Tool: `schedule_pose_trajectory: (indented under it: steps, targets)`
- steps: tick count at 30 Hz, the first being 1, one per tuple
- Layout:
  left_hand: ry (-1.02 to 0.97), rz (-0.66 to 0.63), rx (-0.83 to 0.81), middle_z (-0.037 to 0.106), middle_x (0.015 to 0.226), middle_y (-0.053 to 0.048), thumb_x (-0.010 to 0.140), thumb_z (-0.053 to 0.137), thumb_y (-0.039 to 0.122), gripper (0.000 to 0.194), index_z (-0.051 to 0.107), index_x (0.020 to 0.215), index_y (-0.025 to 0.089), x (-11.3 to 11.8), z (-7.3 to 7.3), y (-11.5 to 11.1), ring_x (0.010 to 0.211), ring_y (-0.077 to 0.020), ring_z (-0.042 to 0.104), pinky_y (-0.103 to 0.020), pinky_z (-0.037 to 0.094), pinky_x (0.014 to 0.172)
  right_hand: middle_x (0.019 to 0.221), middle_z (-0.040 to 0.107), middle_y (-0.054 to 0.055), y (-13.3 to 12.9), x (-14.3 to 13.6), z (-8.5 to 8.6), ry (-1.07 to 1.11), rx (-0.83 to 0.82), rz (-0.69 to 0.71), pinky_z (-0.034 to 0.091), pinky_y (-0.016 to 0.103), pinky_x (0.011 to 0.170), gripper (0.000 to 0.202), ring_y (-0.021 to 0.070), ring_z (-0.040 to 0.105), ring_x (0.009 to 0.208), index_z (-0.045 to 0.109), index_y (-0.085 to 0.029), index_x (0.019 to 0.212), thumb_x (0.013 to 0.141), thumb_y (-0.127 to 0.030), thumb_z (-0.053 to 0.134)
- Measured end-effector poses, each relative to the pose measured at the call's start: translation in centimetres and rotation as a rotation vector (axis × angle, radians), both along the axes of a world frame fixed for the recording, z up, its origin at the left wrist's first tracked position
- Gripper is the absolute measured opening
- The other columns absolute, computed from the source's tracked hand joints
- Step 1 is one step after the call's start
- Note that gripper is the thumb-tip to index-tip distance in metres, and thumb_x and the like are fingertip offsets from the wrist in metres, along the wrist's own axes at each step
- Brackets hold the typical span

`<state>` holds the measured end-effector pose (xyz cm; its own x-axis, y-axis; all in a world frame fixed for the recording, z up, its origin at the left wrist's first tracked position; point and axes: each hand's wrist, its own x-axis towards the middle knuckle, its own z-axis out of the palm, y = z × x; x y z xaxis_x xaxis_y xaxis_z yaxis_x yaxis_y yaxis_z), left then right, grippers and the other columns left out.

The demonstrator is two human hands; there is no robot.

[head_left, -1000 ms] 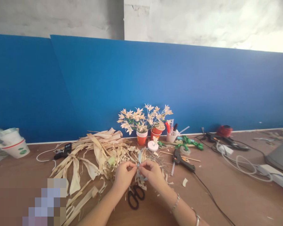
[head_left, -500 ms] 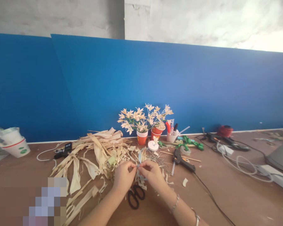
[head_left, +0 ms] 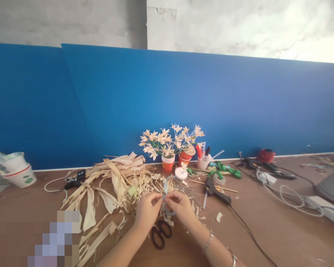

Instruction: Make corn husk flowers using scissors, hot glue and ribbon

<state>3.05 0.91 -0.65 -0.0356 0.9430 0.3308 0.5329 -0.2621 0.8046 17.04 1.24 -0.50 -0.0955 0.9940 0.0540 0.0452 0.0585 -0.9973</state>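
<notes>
My left hand point(head_left: 149, 208) and my right hand point(head_left: 180, 207) meet over the middle of the table, thumbs and fingertips pinched together. Between them is a thin light-blue strip point(head_left: 165, 185), its upper end sticking up above my fingertips; what else they grip is too small to make out. Just below my hands lie black-handled scissors point(head_left: 161, 234), blades hidden under scraps. Dry corn husks point(head_left: 118, 181) are heaped to the left of my left hand. Behind my hands, pale husk-like flowers point(head_left: 163, 139) stand in a red paper cup point(head_left: 168, 164).
A black glue gun point(head_left: 217, 191) lies to the right, its cord running to the front edge. Behind it are green tape pieces point(head_left: 225, 170) and a cup of pens point(head_left: 202, 163). White cables point(head_left: 292, 196) spread far right; a white paper cup point(head_left: 23, 177) stands far left.
Both hands stay pinched together in nearly the same place, with only slight finger movement. The whole view has shifted down a little.
</notes>
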Motion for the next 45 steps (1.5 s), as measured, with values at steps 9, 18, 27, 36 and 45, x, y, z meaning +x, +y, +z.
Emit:
schedule_pose_trajectory:
  steps: [9, 18, 27, 36, 45]
  targets:
    - [-0.054, -0.002, -0.094, 0.066, 0.067, -0.003, 0.066, 0.058, 0.016, 0.011, 0.068, 0.067, 0.018, 0.20, 0.41, 0.03, 0.067, -0.0184, 0.060, -0.030, 0.045, 0.066, 0.050, 0.057, -0.001, 0.15, 0.15, -0.51, -0.014, -0.001, 0.009, 0.041, 0.022, 0.047, 0.029, 0.0115, 0.051, 0.047, 0.062, -0.015, 0.067, 0.064, -0.044, 0.066]
    - [-0.139, -0.031, -0.154, 0.066, 0.062, -0.001, 0.066, 0.056, 0.019, 0.011, 0.066, 0.068, 0.017, 0.23, -0.04, 0.29, 0.060, -0.0166, 0.059, -0.026, 0.045, 0.058, 0.051, 0.057, -0.001, 0.10, 0.16, -0.31, -0.046, -0.026, 0.014, 0.041, 0.022, 0.046, 0.035, 0.0114, 0.052, 0.047, 0.062, -0.015, 0.068, 0.062, -0.050, 0.065]
    - [-0.192, -0.039, -0.182, 0.065, 0.060, -0.001, 0.065, 0.056, 0.019, 0.011, 0.066, 0.067, 0.016, 0.27, 0.01, 0.26, 0.056, -0.0167, 0.059, -0.026, 0.045, 0.054, 0.049, 0.055, -0.002, -0.02, 0.03, -0.07, -0.009, -0.042, 0.007, 0.040, 0.022, 0.045, 0.037, 0.0109, 0.050, 0.045, 0.060, -0.016, 0.066, 0.060, -0.051, 0.066]
    - [-0.203, -0.048, -0.186, 0.066, 0.060, -0.002, 0.065, 0.055, 0.018, 0.012, 0.066, 0.068, 0.015, 0.26, -0.16, 0.38, 0.058, -0.0168, 0.059, -0.026, 0.045, 0.055, 0.049, 0.055, -0.003, 0.07, 0.09, -0.07, 0.021, -0.049, 0.019, 0.041, 0.022, 0.046, 0.032, 0.0102, 0.050, 0.045, 0.059, -0.015, 0.067, 0.061, -0.045, 0.067]
    - [-0.194, -0.043, -0.188, 0.066, 0.061, -0.002, 0.065, 0.056, 0.020, 0.013, 0.067, 0.069, 0.015, 0.22, -0.40, 0.45, 0.060, -0.0173, 0.060, -0.026, 0.044, 0.054, 0.048, 0.056, -0.002, 0.05, 0.06, -0.19, 0.006, -0.056, 0.015, 0.042, 0.022, 0.045, 0.035, 0.0109, 0.052, 0.044, 0.059, -0.015, 0.067, 0.061, -0.049, 0.067]
